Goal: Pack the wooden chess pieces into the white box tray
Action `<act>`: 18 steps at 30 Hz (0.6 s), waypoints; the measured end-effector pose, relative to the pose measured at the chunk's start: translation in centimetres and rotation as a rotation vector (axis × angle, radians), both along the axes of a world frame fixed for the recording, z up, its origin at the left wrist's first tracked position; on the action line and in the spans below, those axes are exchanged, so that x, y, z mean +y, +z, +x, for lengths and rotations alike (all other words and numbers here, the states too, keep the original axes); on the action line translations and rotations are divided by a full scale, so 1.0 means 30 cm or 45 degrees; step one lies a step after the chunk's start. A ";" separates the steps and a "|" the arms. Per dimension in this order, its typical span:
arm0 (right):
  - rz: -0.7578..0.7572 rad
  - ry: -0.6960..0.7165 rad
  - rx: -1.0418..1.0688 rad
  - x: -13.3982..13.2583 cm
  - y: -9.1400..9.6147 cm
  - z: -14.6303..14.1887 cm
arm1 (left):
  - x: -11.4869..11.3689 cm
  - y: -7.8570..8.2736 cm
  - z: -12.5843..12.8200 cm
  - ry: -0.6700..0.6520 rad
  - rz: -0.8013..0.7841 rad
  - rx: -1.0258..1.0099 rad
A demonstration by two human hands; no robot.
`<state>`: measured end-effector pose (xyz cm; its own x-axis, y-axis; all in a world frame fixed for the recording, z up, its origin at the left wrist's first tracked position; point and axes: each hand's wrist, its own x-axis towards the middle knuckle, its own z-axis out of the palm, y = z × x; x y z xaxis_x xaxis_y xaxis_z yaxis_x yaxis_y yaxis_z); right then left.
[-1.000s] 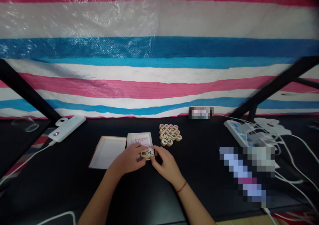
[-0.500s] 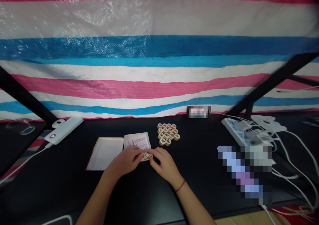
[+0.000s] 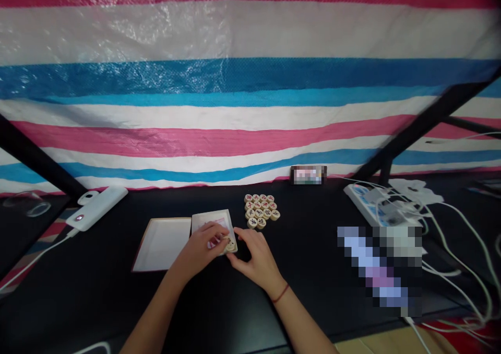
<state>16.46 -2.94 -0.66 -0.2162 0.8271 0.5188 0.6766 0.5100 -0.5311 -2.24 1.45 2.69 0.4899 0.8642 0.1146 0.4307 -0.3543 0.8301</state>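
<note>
My left hand reaches over the near part of a small white box, its thumb and fingers pinched on a Chinese chess piece. Other pale round chess pieces lie beneath its fingertips, partly hidden. At the box's right edge is my right hand, thumb and fingers apart around the near right corner, with nothing seen between them. A printed paper lies inside the box. The box's open lid lies flat to the left. Behind my right hand, several stacked chess pieces stand in rows, marked in red and black.
On the left of the black table lies a white power bank with a cable. A power strip with tangled white cables is at the right, beside a blurred-out long object. A striped sheet hangs behind.
My left hand has closed and lifted slightly over the pieces in the box. My right hand's fingers have spread and drawn away from the pieces. The view has shifted a little.
</note>
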 end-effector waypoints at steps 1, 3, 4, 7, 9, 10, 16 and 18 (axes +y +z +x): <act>0.060 0.003 0.020 -0.003 -0.001 0.000 | -0.007 -0.001 0.015 -0.004 -0.013 -0.059; 0.157 0.002 0.063 -0.008 -0.003 0.000 | -0.023 -0.003 0.046 0.021 -0.038 -0.166; 0.187 -0.003 0.085 -0.010 -0.003 -0.001 | -0.029 -0.003 0.058 0.050 -0.055 -0.208; 0.227 -0.003 0.136 -0.013 -0.004 -0.006 | -0.042 -0.004 0.081 0.128 -0.093 -0.284; 0.235 0.001 0.145 -0.011 -0.003 -0.003 | -0.045 -0.006 0.082 0.137 -0.076 -0.303; 0.243 -0.033 0.160 -0.009 -0.003 0.005 | -0.045 -0.006 0.081 0.144 -0.050 -0.293; 0.120 -0.756 0.387 0.015 -0.022 0.124 | -0.038 -0.030 0.071 0.077 0.234 -0.005; 0.053 -0.815 0.384 0.022 -0.034 0.164 | -0.034 -0.044 0.072 0.026 0.276 0.065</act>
<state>21.39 -2.28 -1.70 0.4638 0.7219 0.5135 0.6766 0.0855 -0.7314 -0.09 0.44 1.38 0.4827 0.8317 0.2743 0.4788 -0.5129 0.7125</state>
